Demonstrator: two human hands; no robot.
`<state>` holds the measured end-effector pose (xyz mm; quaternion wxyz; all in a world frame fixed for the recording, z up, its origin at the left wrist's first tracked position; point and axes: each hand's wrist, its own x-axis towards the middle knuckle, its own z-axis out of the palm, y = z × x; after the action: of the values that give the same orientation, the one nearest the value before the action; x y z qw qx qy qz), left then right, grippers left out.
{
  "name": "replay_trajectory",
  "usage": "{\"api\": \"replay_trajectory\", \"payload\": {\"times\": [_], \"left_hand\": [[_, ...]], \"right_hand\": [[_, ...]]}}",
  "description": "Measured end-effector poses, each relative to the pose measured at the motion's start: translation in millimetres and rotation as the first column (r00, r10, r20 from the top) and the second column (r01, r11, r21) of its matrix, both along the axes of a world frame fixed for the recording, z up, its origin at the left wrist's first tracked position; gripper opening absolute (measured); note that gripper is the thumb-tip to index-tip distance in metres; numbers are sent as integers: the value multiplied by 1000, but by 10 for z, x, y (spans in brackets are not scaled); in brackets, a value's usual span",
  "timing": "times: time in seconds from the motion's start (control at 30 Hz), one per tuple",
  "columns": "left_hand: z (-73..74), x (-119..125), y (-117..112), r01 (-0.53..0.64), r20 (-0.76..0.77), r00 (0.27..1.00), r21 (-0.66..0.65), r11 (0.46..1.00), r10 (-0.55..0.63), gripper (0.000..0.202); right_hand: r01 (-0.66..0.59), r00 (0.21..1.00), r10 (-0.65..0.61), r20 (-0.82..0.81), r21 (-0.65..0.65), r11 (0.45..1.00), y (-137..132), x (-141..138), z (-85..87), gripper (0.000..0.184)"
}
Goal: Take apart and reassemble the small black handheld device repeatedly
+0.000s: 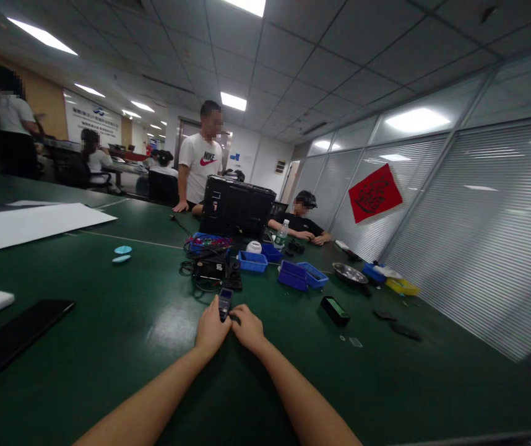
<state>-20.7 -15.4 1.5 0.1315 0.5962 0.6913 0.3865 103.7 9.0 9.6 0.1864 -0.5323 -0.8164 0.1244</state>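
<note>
A small dark handheld device with a little screen [225,296] is in front of me at the middle of the green table. My left hand [212,328] is closed around its left side and lower end. At the device's lower right corner, my right hand [248,326] has its fingers bent and drawn together. Anything between those fingertips is too small or hidden to make out. Just beyond the device lie a black power adapter [210,269] and a tangle of black cables [191,266].
Blue bins [252,262], a white ball [254,247], a water bottle [281,234] and a large black case [237,207] stand farther back. To the right are a black box with a green top [335,310] and a metal bowl [349,273]. A phone [19,334] lies left. Two people are across the table.
</note>
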Motion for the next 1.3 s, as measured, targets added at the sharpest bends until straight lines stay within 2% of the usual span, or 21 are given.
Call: {"api": "replay_trajectory", "payload": {"times": [0.13, 0.23, 0.3, 0.37, 0.5, 0.7, 0.97, 1.13, 1.3], "left_hand": [[10, -133, -94, 19, 25, 1000, -16, 1000, -19, 61], [31, -254, -178, 7, 6, 1000, -59, 998, -7, 62], [64, -342, -232, -4, -7, 1000, -88, 996, 4, 63], [108, -441, -279, -20, -8, 1000, -120, 993, 19, 64], [189, -693, -333, -70, -21, 998, -159, 985, 67, 65], [241, -1257, -285, -215, -94, 975, -169, 962, 202, 66], [304, -2012, -217, -353, -141, 932, -148, 924, 334, 69], [272, -2280, -145, -413, -135, 908, -118, 903, 397, 67], [261, -2392, -82, -520, -97, 852, -36, 853, 515, 71]], "right_hand": [[-26, 976, 9, -216, -75, 997, 217, 84, 4, 24], [-43, 916, -77, -393, -288, 957, 346, 167, -18, 24], [-82, 870, -113, -480, -367, 926, 387, 204, -43, 23], [-100, 828, -125, -547, -364, 926, 393, 220, -69, 20], [-43, 759, -158, -632, -291, 956, 355, 224, -104, 18], [-64, 716, -136, -684, -259, 964, 343, 260, -108, 19], [-60, 730, -132, -671, -256, 965, 374, 263, -145, 19], [-53, 751, -133, -647, -259, 964, 370, 269, -153, 20], [-50, 763, -131, -633, -260, 964, 377, 270, -158, 20]]}}
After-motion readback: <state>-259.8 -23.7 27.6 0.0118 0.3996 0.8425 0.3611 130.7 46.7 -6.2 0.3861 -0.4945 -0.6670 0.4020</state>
